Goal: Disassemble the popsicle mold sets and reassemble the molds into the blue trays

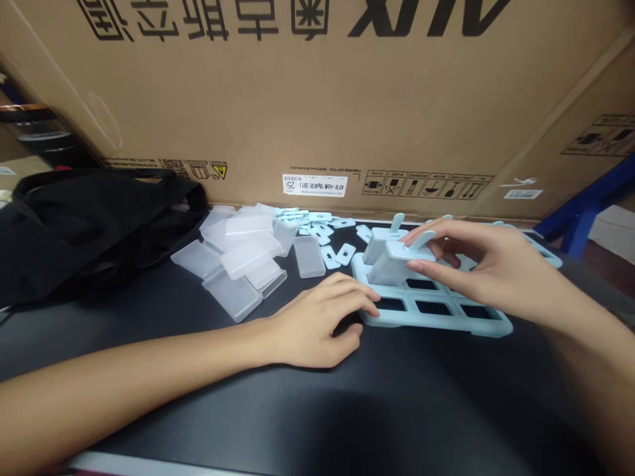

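A light blue popsicle mould frame [436, 324] with rows of rectangular openings lies on the dark table. My right hand [471, 258] pinches a popsicle mould [389, 268] by its blue lid, with the stick handle slanting up; its translucent body is over the frame's left part. Just behind it, another lidded popsicle mould [380, 243] stands upright in the frame. My left hand [327, 320] grips the frame's near left corner with bent fingers, the thumb low beside it. Part of the frame's far side is hidden behind my right hand.
Translucent mould cups [251, 254] lie in a heap left of the frame, with several small blue lid pieces [321, 231] scattered behind. A black bag [94, 231] sits at the far left. A large cardboard box [317, 112] walls off the table's back.
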### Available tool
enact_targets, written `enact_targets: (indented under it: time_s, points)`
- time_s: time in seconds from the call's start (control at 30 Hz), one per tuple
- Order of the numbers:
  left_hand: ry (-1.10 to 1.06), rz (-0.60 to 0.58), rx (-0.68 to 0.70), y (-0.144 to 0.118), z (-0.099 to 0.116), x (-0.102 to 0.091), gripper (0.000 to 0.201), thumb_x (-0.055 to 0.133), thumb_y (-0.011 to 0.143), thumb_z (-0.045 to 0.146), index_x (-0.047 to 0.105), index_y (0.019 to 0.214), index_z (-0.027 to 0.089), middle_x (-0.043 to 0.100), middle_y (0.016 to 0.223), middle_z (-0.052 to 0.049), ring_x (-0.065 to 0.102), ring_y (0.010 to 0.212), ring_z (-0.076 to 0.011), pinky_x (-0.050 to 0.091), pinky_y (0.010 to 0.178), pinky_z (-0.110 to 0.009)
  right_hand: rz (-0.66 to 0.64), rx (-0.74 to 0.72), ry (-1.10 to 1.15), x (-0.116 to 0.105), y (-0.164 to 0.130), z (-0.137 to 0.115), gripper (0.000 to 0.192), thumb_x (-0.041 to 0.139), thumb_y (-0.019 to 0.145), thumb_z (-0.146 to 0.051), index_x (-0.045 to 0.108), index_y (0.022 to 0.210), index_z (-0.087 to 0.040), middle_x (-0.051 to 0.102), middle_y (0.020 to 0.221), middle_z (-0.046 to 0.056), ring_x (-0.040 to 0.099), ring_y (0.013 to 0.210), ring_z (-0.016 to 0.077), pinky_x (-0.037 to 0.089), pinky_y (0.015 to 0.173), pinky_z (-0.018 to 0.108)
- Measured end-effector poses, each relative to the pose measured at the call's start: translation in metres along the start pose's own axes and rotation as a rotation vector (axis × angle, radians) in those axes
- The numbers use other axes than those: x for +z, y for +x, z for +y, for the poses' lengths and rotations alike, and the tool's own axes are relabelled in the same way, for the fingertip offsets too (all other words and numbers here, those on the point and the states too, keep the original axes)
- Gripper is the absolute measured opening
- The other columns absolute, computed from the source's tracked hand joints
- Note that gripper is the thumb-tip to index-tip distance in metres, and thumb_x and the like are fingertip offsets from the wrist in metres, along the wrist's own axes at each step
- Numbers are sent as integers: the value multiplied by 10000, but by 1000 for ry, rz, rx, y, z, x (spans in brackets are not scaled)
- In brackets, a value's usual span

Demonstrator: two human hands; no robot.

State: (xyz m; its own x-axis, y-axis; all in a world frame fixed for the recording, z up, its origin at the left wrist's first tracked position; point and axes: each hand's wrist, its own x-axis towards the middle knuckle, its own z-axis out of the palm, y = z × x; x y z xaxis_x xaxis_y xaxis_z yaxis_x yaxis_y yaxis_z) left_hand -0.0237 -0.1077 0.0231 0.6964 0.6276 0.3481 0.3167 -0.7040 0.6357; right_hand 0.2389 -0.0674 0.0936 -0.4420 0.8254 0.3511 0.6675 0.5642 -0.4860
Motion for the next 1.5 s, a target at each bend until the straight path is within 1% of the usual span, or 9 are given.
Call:
enact_targets:
  time_s: [0.13, 0.23, 0.5, 0.83, 1.07, 1.17, 1.3, 1.4, 1.5]
  points:
    - [15, -3, 9, 0, 0, 0, 269, 535, 888, 166, 620, 1140, 210, 630, 1324, -76, 522, 1264, -232, 497, 1043, -433, -31, 1, 44, 5, 2, 1, 269, 651, 897, -500, 687, 942, -237, 667, 920, 40, 540, 691, 162, 435, 609, 311]
    - [28, -10, 15, 0, 1, 0, 264, 528, 889, 167, 616, 1135, 208, 625, 1325, -70, 516, 1274, -231, 501, 1040, -420, 37, -9, 52, 6, 4, -2, 296, 639, 895, -517, 692, 855, -228, 636, 945, 55, 503, 651, 147, 403, 552, 301]
    - [46, -14, 12, 0, 4, -1, 257, 525, 891, 169, 610, 1130, 206, 622, 1323, -71, 506, 1284, -232, 500, 1039, -417, -12, 169, 99, 6, 6, -4, 416, 709, 802, -629, 675, 756, -217, 303, 548, -56, 299, 510, 113, 259, 479, 275]
    - [80, -4, 28, 0, 2, 1, 254, 533, 891, 165, 598, 1131, 218, 623, 1317, -58, 513, 1266, -216, 506, 1037, -397, -81, 325, 277, 7, 8, -8, 468, 762, 720, -652, 667, 749, -195, 268, 469, -81, 184, 457, 71, 123, 454, 252]
    - [239, -24, 81, 1, 7, -3, 239, 511, 914, 189, 588, 1140, 198, 621, 1311, -68, 535, 1239, -207, 511, 1000, -347, -113, 325, 290, 8, 8, -6, 479, 737, 730, -670, 633, 740, -203, 258, 468, -87, 176, 451, 71, 113, 456, 247]
    - [548, -22, 123, 7, 9, -17, 224, 471, 943, 213, 594, 1125, 174, 636, 1276, -87, 587, 1141, -234, 500, 971, -393, -59, 259, 207, 11, 5, -4, 439, 670, 817, -634, 597, 752, -206, 247, 484, -94, 196, 452, 76, 160, 462, 249]
    - [973, -30, -120, 13, 11, -35, 257, 448, 973, 298, 621, 1022, 115, 669, 1099, -169, 616, 1071, -333, 493, 893, -473, 106, 46, -94, 12, 1, -13, 257, 628, 903, -452, 591, 835, -208, 258, 498, -104, 253, 444, 83, 235, 480, 249]
    - [1105, -166, -224, 12, 16, -35, 271, 444, 974, 306, 623, 926, 108, 667, 896, -162, 655, 872, -330, 499, 784, -463, 380, -84, -248, 15, -3, -28, 140, 606, 922, -317, 567, 844, -208, 289, 515, -100, 294, 437, 81, 271, 491, 250]
    - [1102, -175, -165, 6, 26, -27, 236, 436, 976, 280, 604, 886, 142, 636, 806, -112, 640, 750, -293, 486, 718, -437, 525, -242, -354, 27, -7, -45, 107, 588, 917, -238, 558, 823, -198, 392, 535, -84, 357, 437, 70, 296, 500, 247]
